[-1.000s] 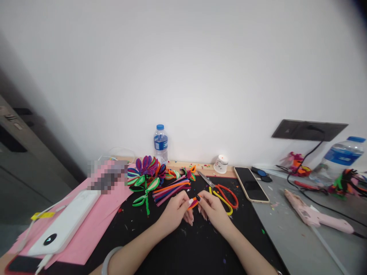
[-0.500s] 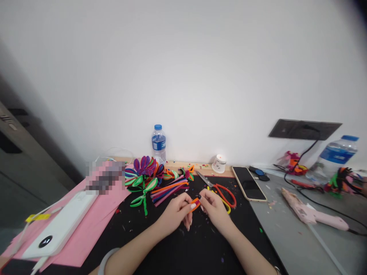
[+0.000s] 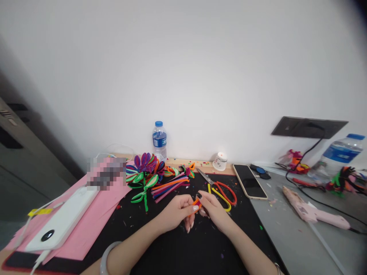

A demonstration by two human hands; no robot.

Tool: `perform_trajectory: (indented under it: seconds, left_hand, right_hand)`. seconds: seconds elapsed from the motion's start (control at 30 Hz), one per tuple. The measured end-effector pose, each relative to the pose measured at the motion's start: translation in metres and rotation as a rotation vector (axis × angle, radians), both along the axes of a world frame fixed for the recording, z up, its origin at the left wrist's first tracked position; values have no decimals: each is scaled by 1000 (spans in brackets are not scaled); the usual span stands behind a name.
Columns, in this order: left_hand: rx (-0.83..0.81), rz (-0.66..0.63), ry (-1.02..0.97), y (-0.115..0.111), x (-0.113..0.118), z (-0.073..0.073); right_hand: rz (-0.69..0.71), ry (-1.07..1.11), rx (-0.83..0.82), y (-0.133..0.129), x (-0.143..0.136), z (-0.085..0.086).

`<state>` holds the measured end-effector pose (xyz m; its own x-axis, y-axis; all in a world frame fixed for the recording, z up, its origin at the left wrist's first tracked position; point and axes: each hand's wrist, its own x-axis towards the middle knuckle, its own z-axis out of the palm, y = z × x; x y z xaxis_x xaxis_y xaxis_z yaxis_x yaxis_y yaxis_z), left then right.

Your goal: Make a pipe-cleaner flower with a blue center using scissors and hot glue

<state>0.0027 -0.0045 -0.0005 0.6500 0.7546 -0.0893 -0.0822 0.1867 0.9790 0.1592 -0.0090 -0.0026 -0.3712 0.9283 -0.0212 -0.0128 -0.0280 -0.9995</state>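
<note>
Pinched an orange piece (image 3: 198,204) between the left hand (image 3: 180,209) and right hand (image 3: 212,208), clamped on it at either end, above the mat (image 3: 177,252). Held it directly between the two, neither nearer, with its long axis slanting from the left thumb up and away toward the right fingertips. Hid much of it under fingers. Had sticks (image 3: 169,189) beyond the left, scissors (image 3: 211,182) beyond the right.

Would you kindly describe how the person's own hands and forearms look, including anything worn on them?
No sleeves or gloves show. The left hand has a pale thumbnail, with a whitish bangle on that forearm; the right hand has a black thumbnail and a thin band on that arm.
</note>
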Motion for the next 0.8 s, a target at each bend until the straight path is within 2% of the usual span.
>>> perform_trajectory:
  seconds: [0.07,0.27,0.4,0.5,0.63,0.8]
  left_hand:
    - [-18,-5,-6,0,0,0]
    - [-63,74,78,2,5,-6]
    - [-26,162,93,2,9,-7]
    - [25,208,106,2,10,-8]
    - [90,180,179,3,9,-8]
    - [167,267,223,3,7,-6]
  right_hand:
    - [22,-87,49,-1,-1,-3]
    - [-151,-694,481,-1,-3,-6]
    - [-224,-930,619,2,-3,-5]
    - [-297,-878,627,2,-2,-4]
    - [-382,-718,603,1,-1,-4]
    - [-415,-696,582,-2,0,-4]
